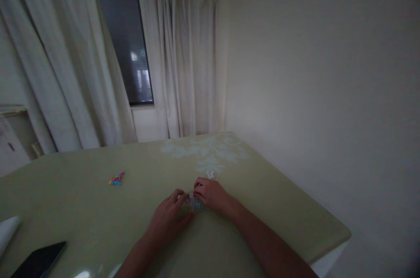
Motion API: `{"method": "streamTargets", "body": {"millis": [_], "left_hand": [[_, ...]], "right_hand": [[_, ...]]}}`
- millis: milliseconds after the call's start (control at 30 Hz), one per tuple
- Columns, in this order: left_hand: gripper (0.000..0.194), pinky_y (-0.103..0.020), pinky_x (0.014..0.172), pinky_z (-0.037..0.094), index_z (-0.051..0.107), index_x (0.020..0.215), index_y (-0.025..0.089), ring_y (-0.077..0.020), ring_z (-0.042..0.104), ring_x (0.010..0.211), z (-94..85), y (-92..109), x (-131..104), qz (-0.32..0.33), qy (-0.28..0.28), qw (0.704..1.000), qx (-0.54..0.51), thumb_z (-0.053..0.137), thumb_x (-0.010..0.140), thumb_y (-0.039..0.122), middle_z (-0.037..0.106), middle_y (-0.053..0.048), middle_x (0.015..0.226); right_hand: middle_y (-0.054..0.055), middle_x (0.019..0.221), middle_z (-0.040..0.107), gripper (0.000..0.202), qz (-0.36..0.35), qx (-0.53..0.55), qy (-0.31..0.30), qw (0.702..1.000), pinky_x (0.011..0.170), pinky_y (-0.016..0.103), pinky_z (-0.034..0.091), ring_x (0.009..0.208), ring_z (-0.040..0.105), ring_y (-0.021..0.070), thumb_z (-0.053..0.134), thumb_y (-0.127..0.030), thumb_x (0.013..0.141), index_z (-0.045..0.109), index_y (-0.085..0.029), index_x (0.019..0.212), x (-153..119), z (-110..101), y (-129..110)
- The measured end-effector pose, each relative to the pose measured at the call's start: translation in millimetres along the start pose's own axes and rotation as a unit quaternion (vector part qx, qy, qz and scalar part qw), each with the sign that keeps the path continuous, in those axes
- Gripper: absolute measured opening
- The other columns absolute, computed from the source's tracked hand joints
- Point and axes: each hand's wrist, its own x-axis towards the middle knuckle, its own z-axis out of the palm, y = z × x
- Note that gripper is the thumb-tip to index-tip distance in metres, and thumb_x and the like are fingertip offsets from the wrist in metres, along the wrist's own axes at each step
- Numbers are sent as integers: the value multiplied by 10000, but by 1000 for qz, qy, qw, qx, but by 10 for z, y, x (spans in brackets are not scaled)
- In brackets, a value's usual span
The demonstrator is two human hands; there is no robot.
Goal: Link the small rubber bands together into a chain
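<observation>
Head camera view shows two bare hands working close together over a table with a smooth, pale green surface point(82, 212). Between them, on the near middle part of the table, is a small clear container point(192, 203), which looks like thin plastic; some bluish and yellowish content is seen through it, but it is too small and blurred to name. The left hand point(170, 212) is partly closed around the left side of the container, with bent fingers above and the thumb at the near side. The right hand point(210, 192) has its fingers curled down on the upper right edge of it; whether they pinch something, I cannot tell.

Just beyond the right hand are a few small white pieces point(210, 174) of irregular shape. Well apart, to the left, lies a loose little heap of bright multicoloured pieces point(116, 179), in pink, orange, green and blue. At the lower left there is a flat black device point(40, 262) with a glossy surface, and near it a white object point(8, 230), cut by the picture border. A whitish leafy pattern point(210, 149) decorates the far part of the table. Behind hang cream curtains point(187, 50) in soft vertical folds, beside a dark, reflecting window point(124, 37) and a plain matte wall point(311, 72).
</observation>
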Motion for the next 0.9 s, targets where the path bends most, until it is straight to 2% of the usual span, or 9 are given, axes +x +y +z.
{"method": "streamTargets", "body": {"millis": [267,433,700,900], "left_hand": [[319,-377,948,504,641,1187,235,-267,675,1084,-36,51,19,-17,-23,1000,2,629,889,347,631,-110,1297],[257,-344,922,501,642,1098,228,-248,668,1053,-68,84,25,-17,-31,999,-30,643,869,343,643,-99,1217],[207,-376,918,495,644,1022,199,-263,643,1025,-83,91,37,-15,-25,996,-82,641,857,324,651,-119,1127],[200,-364,911,493,631,995,195,-257,631,1025,-91,82,35,-7,-33,996,-81,653,806,254,645,-105,1096]], "right_hand": [[66,1077,704,171,0,-7,-10,1000,828,252,492,935,663,163,628,-256,1000,777,-172,1005,6,34,22],[65,1072,709,171,-7,-12,-14,1000,830,254,490,952,663,164,624,-258,1004,775,-178,1014,7,41,23],[69,1056,712,168,-5,-25,-31,999,804,251,484,942,660,170,620,-247,1004,770,-173,985,4,4,-23],[67,1031,719,181,-16,-29,-43,999,792,256,482,960,664,178,611,-258,1012,764,-165,989,11,1,-48]]}}
